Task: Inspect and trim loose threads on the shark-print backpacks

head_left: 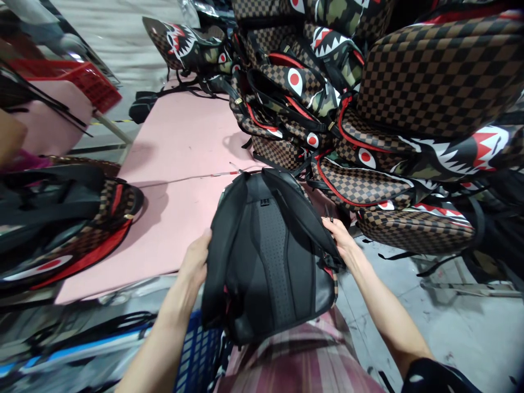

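Note:
A backpack [266, 256] lies in front of me with its black padded back panel and shoulder straps facing up. My left hand [198, 254] grips its left edge by the strap, thumb on top. On the other side my right hand [338, 237] is closed on the right strap edge, and small scissors [328, 215] seem to stick out from its fingers. The backpack's lower end hangs over the table edge toward my lap. Its front side is turned down and hidden.
A pink table [176, 147] carries a pile of checkered shark-face backpacks [368, 158] at the right. Another backpack [69, 224] is at the left, near a person's arm [10, 136]. A red basket [88, 84] stands behind; a blue crate [198, 349] is below.

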